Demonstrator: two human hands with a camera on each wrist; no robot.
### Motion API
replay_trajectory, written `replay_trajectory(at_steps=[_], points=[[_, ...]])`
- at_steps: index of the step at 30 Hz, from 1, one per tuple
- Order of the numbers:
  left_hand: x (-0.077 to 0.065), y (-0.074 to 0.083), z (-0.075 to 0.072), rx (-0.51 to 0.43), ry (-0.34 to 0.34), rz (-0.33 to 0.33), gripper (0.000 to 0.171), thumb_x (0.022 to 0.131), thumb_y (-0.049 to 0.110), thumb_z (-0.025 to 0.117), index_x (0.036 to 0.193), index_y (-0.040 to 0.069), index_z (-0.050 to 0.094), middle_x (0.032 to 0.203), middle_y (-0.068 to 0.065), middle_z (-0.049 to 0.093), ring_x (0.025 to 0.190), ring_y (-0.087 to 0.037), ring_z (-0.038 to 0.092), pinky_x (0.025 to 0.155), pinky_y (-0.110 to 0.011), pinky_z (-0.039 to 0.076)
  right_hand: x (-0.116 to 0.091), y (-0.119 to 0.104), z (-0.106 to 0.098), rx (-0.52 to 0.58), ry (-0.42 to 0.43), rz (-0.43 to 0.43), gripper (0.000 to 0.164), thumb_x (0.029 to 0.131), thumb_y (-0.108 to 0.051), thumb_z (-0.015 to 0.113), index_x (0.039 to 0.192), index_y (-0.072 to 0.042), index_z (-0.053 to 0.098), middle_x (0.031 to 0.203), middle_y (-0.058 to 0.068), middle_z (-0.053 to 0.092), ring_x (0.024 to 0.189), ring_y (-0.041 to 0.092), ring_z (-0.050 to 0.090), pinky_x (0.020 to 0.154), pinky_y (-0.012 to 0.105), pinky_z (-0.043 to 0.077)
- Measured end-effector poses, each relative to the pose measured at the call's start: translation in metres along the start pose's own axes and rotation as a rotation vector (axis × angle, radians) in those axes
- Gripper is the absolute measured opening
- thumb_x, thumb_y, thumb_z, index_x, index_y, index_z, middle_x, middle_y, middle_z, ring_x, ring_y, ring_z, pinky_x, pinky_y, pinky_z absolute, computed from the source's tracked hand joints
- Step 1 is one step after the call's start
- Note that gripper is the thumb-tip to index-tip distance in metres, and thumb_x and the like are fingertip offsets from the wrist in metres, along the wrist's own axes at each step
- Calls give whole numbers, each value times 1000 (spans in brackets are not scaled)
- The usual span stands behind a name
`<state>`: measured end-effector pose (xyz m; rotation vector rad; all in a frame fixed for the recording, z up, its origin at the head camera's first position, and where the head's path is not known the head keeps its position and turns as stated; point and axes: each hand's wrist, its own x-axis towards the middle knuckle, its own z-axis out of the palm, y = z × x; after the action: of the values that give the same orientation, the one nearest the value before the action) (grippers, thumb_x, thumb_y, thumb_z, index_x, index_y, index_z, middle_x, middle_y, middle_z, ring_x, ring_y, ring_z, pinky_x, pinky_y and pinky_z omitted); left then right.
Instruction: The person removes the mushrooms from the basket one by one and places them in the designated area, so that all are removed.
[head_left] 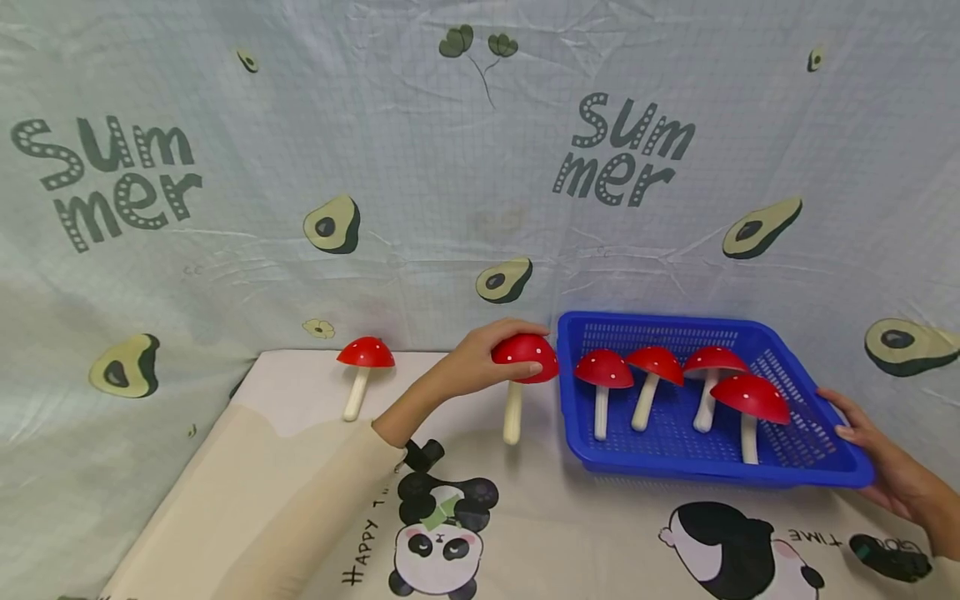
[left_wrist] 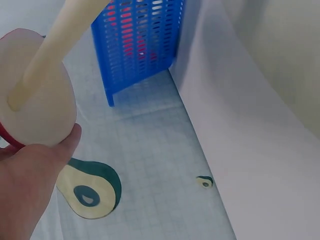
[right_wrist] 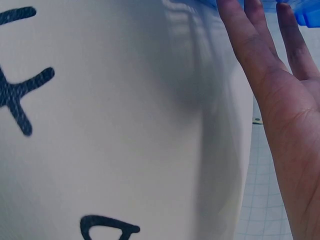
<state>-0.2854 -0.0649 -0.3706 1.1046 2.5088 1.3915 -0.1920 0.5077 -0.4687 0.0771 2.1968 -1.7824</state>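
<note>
My left hand (head_left: 480, 360) grips a toy mushroom (head_left: 513, 410) by its red, white-dotted cap, just left of the blue basket (head_left: 720, 473). Its pale stem points down in the head view. In the left wrist view, the cap's white underside (left_wrist: 47, 100) faces the camera, with the thumb at its edge. My right hand (head_left: 888, 462) holds the basket's right end; in the right wrist view its fingers (right_wrist: 295, 42) reach beneath the blue plastic. Inside the basket stand or lean several matching mushrooms (head_left: 603, 371). Another mushroom (head_left: 366, 354) is at the back left of the table.
A pale cloth with panda prints (head_left: 438, 550) covers the table (head_left: 570, 533). Behind it hangs a light curtain (head_left: 420, 150) printed with avocados and lettering. The table's left edge (head_left: 180, 475) slants toward the front.
</note>
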Motion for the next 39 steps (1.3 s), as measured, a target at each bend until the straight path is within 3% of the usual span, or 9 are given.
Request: replay_trajectory(at_steps=[9, 17, 26, 39], points=[[-10, -10, -8, 16, 4, -22, 50, 92, 30, 74, 140, 24, 60, 140, 1, 57, 126, -24, 52, 92, -38, 57, -1, 1, -6, 72, -38, -48, 55, 107, -38, 35, 146, -66, 10, 111, -28, 45, 97, 10, 66, 79, 43, 62], [-22, -21, -17, 13, 15, -53, 49, 93, 30, 73, 140, 23, 60, 141, 1, 57, 127, -25, 52, 91, -40, 58, 1, 1, -8, 78, -43, -43, 56, 106, -40, 35, 147, -65, 7, 115, -24, 41, 98, 10, 65, 80, 42, 61], [-33, -32, -28, 20, 3, -101, 50, 93, 30, 73, 140, 23, 59, 141, 1, 57, 128, -27, 52, 90, -41, 58, 1, 0, -8, 132, -77, -68, 55, 106, -38, 36, 147, -65, 11, 112, -29, 50, 99, 13, 66, 80, 43, 61], [-38, -46, -48, 39, -3, -171, 50, 93, 32, 73, 140, 25, 59, 139, -2, 57, 126, -28, 52, 90, -41, 58, 0, -1, -4, 98, -44, -47, 55, 106, -39, 36, 147, -65, 11, 112, -28, 46, 98, 13, 66, 80, 45, 61]])
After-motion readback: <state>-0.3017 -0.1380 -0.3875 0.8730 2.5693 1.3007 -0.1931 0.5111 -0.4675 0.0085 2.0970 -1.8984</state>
